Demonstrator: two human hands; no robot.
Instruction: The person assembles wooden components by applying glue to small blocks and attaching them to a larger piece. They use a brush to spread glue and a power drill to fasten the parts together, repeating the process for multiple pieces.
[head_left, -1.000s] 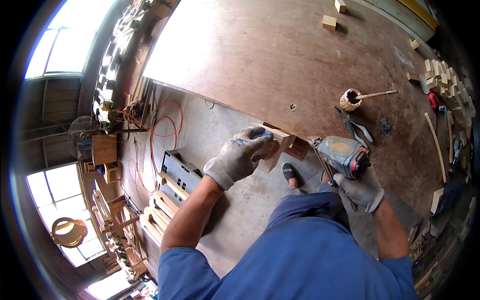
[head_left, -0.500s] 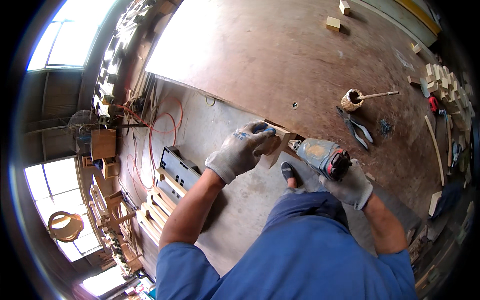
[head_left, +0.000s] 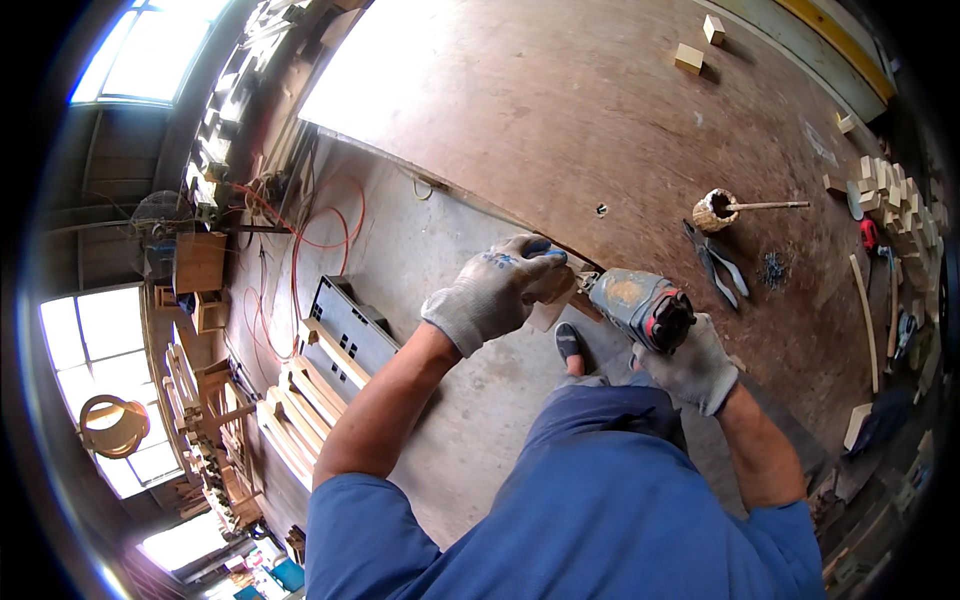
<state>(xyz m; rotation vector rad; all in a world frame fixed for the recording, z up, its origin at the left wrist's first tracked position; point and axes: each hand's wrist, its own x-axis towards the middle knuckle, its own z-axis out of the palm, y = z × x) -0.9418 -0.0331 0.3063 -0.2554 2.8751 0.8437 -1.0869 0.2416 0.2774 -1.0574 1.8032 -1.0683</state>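
My left hand (head_left: 495,287), in a whitish work glove with blue marks, has its fingers curled round a pale wooden piece (head_left: 546,314) at the table's near edge; that piece is blurred and partly covered. Gloved too, my right hand (head_left: 697,368) grips a worn grey handheld power tool (head_left: 632,304) with a red and black rear end. Its metal nose points left at the wood, close to my left fingertips. Whether the nose touches the wood, I cannot tell. The tool's handle is hidden behind its body.
On the brown tabletop (head_left: 560,130) lie pliers (head_left: 714,263), a crusted pot (head_left: 715,210) with a stick, small nails (head_left: 771,269) and wooden blocks (head_left: 688,58). More blocks (head_left: 885,190) are piled at right. A grey crate (head_left: 345,330), wooden strips (head_left: 300,410) and a red hose (head_left: 296,270) are on the floor.
The view has shifted slightly. The wooden piece has turned in my left hand, and less of it shows. My right hand keeps hold of the tool, its nose close to the wood.
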